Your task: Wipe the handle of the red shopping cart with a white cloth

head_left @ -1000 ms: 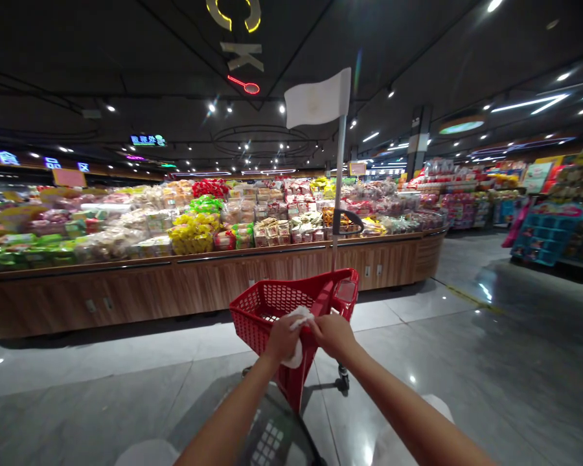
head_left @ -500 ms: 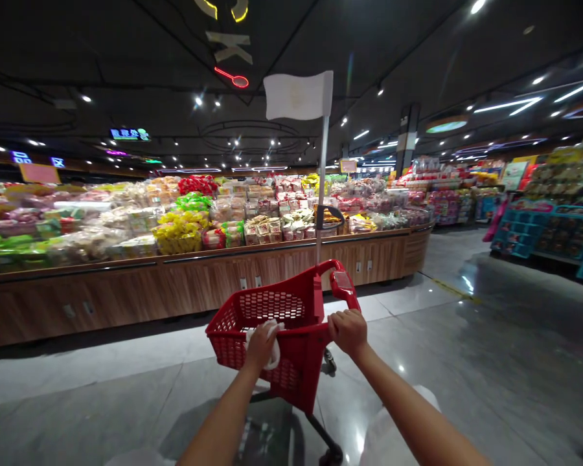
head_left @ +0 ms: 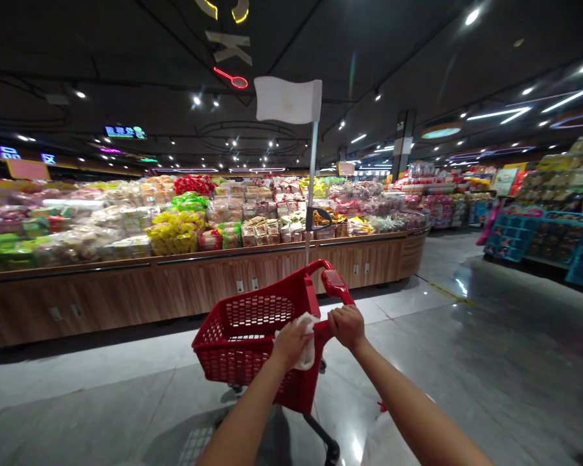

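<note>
Supermarket aisle, glossy grey floor (head_left: 466, 362), dim ceiling. I see the red shopping cart (head_left: 252, 336) close in front, and my left hand (head_left: 289, 343) presses a white cloth (head_left: 308, 336) against its rear rim, fingers closed around the cloth. My right hand (head_left: 347, 325) grips the cart's handle (fist closed). Beyond stands a wooden display counter (head_left: 175, 285) of packaged snacks, and a white flag (head_left: 287, 100) rises from the cart.

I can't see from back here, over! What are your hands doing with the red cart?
Left hand presses white cloth on red cart rim. Right hand shut on handle. Floor ahead open.
</note>
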Demonstrator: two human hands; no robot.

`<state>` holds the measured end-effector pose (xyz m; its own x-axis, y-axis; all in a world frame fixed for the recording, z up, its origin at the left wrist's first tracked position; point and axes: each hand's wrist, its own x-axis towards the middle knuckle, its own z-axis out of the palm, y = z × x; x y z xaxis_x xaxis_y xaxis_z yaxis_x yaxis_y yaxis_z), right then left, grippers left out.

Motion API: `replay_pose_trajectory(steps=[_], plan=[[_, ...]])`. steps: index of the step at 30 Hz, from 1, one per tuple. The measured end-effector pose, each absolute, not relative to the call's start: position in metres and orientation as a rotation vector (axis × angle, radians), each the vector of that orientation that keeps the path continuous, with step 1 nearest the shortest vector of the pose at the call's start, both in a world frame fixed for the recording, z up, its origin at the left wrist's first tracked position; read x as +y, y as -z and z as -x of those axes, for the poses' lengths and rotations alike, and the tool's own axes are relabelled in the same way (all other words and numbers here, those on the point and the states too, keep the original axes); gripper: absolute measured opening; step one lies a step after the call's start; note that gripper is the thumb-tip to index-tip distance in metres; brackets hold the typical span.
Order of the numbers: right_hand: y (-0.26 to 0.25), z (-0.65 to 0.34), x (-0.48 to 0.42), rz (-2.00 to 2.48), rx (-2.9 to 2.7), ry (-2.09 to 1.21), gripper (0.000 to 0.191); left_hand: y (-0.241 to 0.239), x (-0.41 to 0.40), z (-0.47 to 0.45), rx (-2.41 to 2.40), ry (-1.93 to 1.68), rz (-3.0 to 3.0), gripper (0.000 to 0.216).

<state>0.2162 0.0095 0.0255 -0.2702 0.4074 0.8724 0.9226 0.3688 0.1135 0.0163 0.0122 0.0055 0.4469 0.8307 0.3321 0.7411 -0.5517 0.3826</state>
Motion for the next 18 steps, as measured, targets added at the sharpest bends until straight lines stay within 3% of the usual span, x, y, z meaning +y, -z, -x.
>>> replay_pose_trajectory(steps=[4,9,18], plan=[[-0.023,-0.223,0.013,1.082,-1.865,0.888,0.040,0.020,0.022,0.074,1.744,-0.500,-2.476,0.040],[-0.021,-0.220,0.013,1.141,-1.779,0.887,0.042,0.040,0.017,0.134,1.859,-0.519,-2.446,0.036],[-0.020,-0.206,0.021,1.128,-1.826,0.889,0.044,-0.001,0.009,-0.035,1.448,-0.857,-2.606,0.036]])
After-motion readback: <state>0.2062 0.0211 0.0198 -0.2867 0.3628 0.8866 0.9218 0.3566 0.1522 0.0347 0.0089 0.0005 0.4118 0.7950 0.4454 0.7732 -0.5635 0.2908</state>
